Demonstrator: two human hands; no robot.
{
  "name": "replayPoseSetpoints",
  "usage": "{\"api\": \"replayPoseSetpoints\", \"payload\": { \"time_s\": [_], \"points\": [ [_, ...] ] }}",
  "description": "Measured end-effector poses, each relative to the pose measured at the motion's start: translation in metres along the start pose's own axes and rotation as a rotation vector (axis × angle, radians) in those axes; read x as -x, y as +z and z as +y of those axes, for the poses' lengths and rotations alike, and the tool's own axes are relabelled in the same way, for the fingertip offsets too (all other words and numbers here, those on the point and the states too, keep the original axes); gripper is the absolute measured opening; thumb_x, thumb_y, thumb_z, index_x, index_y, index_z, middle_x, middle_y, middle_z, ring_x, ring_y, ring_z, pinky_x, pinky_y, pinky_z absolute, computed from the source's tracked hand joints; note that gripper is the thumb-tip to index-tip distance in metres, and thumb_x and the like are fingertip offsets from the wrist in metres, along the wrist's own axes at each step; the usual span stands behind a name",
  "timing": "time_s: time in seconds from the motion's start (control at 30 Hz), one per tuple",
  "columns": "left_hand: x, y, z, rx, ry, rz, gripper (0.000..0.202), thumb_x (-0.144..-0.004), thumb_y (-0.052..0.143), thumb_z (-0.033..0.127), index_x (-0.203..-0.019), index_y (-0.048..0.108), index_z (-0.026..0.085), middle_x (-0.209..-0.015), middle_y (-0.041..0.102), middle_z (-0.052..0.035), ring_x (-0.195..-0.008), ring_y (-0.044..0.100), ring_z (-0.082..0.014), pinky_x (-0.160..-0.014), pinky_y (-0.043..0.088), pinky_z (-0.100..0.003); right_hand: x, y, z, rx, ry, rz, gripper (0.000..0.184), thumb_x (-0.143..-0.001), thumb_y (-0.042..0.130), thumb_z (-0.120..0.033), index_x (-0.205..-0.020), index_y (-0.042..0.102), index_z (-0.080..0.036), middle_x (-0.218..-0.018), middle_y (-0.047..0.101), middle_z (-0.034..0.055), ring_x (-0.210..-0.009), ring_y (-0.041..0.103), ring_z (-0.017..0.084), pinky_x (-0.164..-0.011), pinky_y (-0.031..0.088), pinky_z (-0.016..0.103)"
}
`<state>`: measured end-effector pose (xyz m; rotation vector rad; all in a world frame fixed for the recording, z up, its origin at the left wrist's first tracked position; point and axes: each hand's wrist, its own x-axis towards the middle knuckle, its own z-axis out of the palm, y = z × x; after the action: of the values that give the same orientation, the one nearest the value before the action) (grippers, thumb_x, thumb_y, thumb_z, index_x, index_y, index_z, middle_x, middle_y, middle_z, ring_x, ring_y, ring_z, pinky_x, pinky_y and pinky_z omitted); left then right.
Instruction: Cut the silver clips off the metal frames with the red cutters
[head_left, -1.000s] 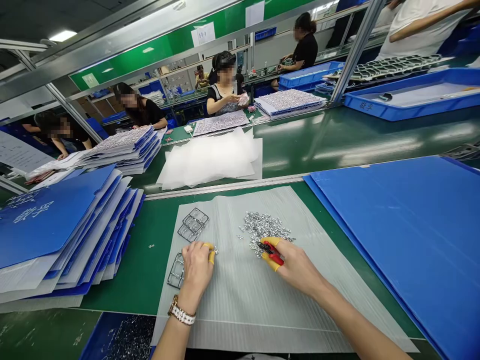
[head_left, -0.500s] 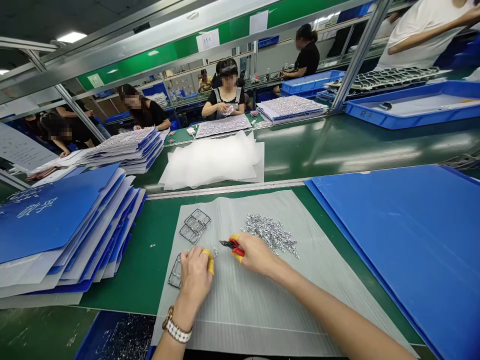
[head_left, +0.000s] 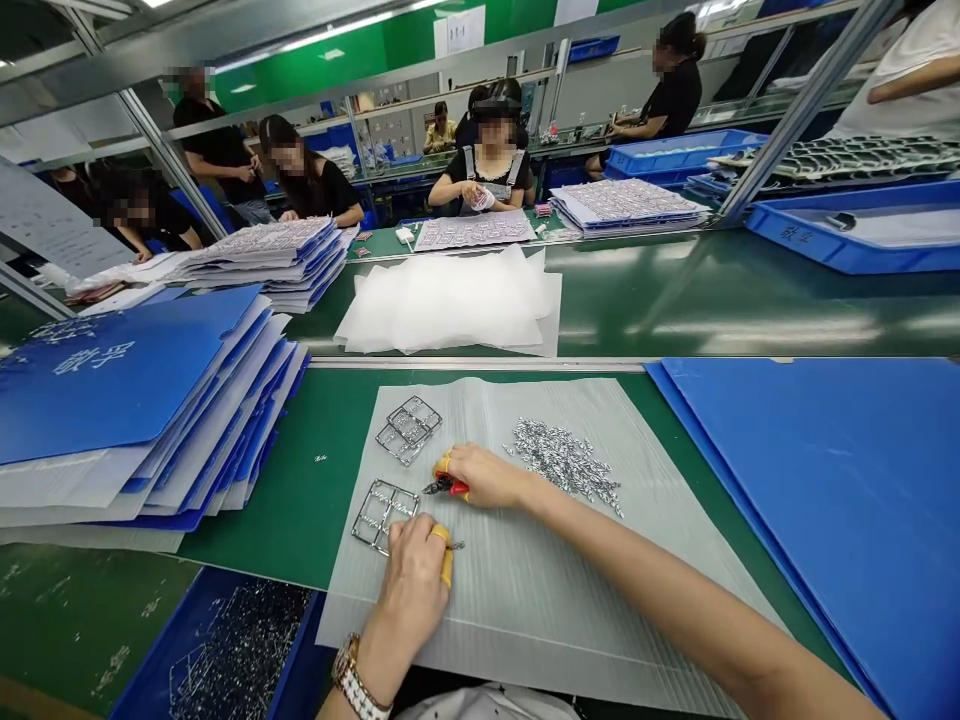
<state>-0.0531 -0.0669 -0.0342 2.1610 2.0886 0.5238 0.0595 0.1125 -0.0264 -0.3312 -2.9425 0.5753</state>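
The person's right hand (head_left: pixel 484 477) is gripping red-handled side cutters (head_left: pixel 447 486), their tips pointing toward 9 o'clock, just above the left hand (head_left: pixel 409 590), which is closed, pinching a small silver part (head_left: pixel 456 546) between yellow-capped fingers. A metal frame (head_left: pixel 384 517) is lying at the left hand's 11 o'clock, a second metal frame (head_left: pixel 409 430) is sitting at its 12 o'clock, and loose silver parts (head_left: pixel 566 462) are spreading at the right hand's 2 o'clock across a ribbed grey plastic sheet (head_left: pixel 487 640).

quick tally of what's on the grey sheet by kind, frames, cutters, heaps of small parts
metal frames: 2
red-handled side cutters: 1
heap of small metal parts: 1
total: 4
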Motion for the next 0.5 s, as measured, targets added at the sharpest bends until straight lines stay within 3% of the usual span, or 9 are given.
{"api": "replayPoseSetpoints", "payload": {
  "time_s": [0.17,0.33,0.5],
  "points": [
    [-0.003,-0.003,0.003,0.033,-0.008,-0.004,0.024,-0.08,0.049,0.006,-0.098,0.057,0.019,-0.09,0.057,-0.0056,-0.084,0.053,-0.0213,-0.079,0.037,-0.038,-0.006,-0.003,0.008,0.019,-0.034,-0.053,0.021,-0.076,0.058,-0.011,-0.096,0.06,-0.017,-0.081,0.062,0.0046,-0.075,0.054,0.018,-0.069,0.036,0.027],
    [-0.01,0.002,0.005,-0.053,0.001,-0.023,0.017,-0.082,0.048,0.006,-0.081,0.058,0.019,-0.083,0.057,-0.0044,-0.078,0.053,-0.0203,-0.075,0.036,-0.036,-0.005,-0.006,0.011,0.077,-0.038,-0.077,0.02,-0.077,0.058,-0.012,-0.096,0.06,-0.017,-0.078,0.061,0.0045,-0.071,0.053,0.017,-0.068,0.035,0.028],
    [-0.012,0.001,0.006,-0.094,0.021,-0.023,0.018,-0.081,0.048,0.004,-0.078,0.056,0.019,-0.082,0.057,-0.0036,-0.077,0.051,-0.0201,-0.073,0.034,-0.035,-0.001,-0.008,0.012,0.086,-0.049,-0.063,0.019,-0.077,0.058,-0.012,-0.096,0.06,-0.016,-0.081,0.062,0.0055,-0.073,0.054,0.018,-0.068,0.036,0.028]
  ]
}}
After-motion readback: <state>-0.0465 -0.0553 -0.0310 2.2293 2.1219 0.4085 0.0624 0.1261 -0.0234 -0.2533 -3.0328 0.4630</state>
